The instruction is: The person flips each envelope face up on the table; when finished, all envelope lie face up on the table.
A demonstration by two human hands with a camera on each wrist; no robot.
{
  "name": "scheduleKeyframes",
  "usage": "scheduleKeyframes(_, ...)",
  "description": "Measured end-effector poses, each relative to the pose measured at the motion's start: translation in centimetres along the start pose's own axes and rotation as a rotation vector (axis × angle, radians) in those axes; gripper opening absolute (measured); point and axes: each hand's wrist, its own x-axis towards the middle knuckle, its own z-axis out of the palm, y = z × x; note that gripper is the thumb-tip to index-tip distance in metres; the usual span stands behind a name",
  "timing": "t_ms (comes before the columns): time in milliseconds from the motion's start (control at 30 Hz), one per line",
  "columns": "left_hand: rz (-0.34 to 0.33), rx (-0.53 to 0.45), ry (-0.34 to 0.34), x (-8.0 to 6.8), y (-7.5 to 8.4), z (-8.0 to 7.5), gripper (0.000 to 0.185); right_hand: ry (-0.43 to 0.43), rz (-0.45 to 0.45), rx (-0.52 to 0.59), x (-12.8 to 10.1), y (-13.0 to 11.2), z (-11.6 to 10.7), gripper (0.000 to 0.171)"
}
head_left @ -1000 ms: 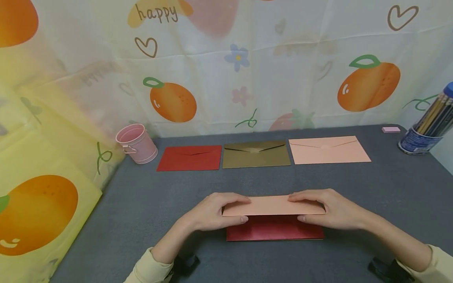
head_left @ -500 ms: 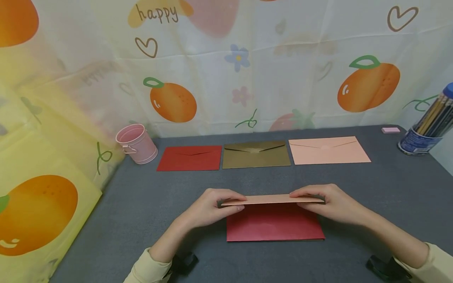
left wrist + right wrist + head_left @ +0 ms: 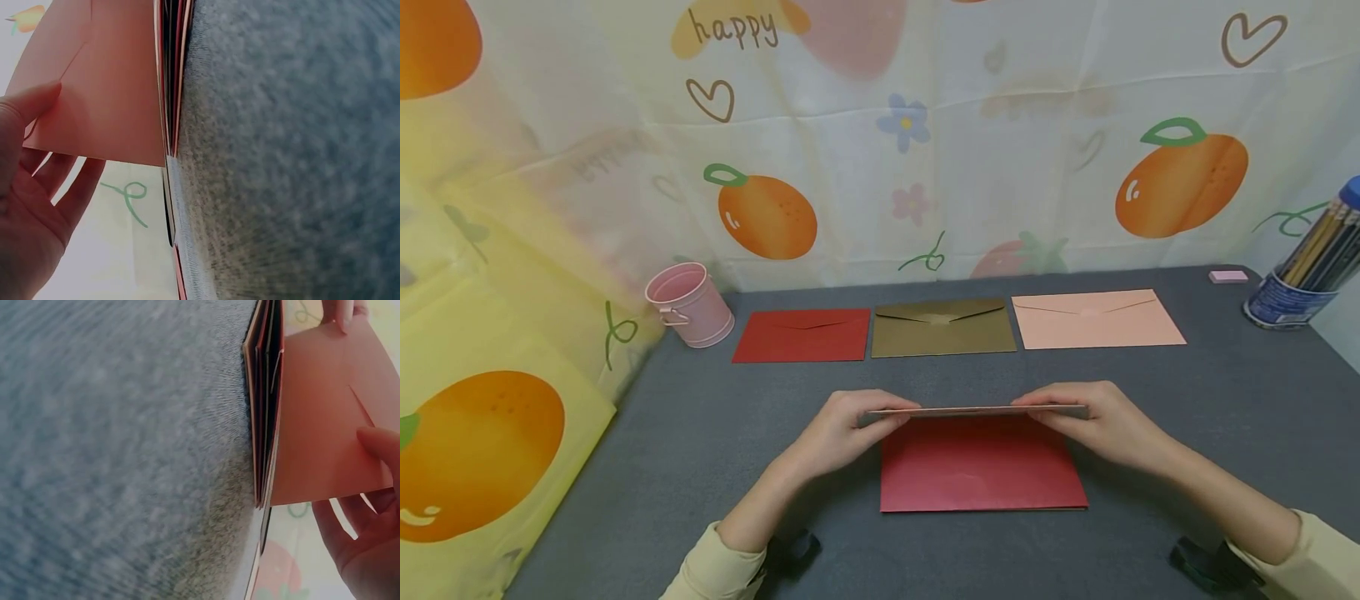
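Observation:
A pink envelope (image 3: 966, 411) stands nearly on edge in the head view, so only a thin strip of it shows. My left hand (image 3: 848, 429) pinches its left end between thumb and fingers, and my right hand (image 3: 1101, 423) pinches the right end. Just in front lies a dark red envelope (image 3: 981, 471), the top of a stack. Both wrist views look along the stack's edges (image 3: 169, 75), where several layers are visible. The pink envelope's flap side faces the cameras there, with the right thumb (image 3: 378, 444) lying on it.
Behind my hands lie a red envelope (image 3: 801, 336), an olive envelope (image 3: 943, 332) and a light pink envelope (image 3: 1097, 321) in a row. A pink bucket (image 3: 691, 305) stands at the back left. An eraser (image 3: 1228, 276) and a pencil holder (image 3: 1292, 296) are at the back right.
Both hands have moved slightly away from me and tilted the pink envelope from a slant to nearly upright. More of the dark red envelope beneath is uncovered.

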Motion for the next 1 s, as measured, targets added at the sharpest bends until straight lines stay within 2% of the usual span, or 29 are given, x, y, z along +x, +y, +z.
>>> scheduleKeyframes(167, -0.021, -0.028, 0.033, -0.07, 0.32, -0.12, 0.025, 0.034, 0.013, -0.004, -0.07, -0.52, -0.21, 0.034)
scheduleKeyframes(433, -0.142, -0.089, 0.075, -0.24, 0.85, -0.3, 0.018, 0.035, 0.032, -0.02, -0.29, -0.92, -0.24, 0.024)
scheduleKeyframes(800, -0.226, -0.131, 0.056, -0.5, 0.48, -0.58, 0.015, 0.023, 0.062, -0.017, -0.26, -0.72, -0.12, 0.02)
scheduleKeyframes(1000, -0.274, -0.144, 0.081, -0.94, -0.04, -0.87, 0.012, 0.004, 0.1, -0.006, -0.22, -0.38, -0.29, 0.017)
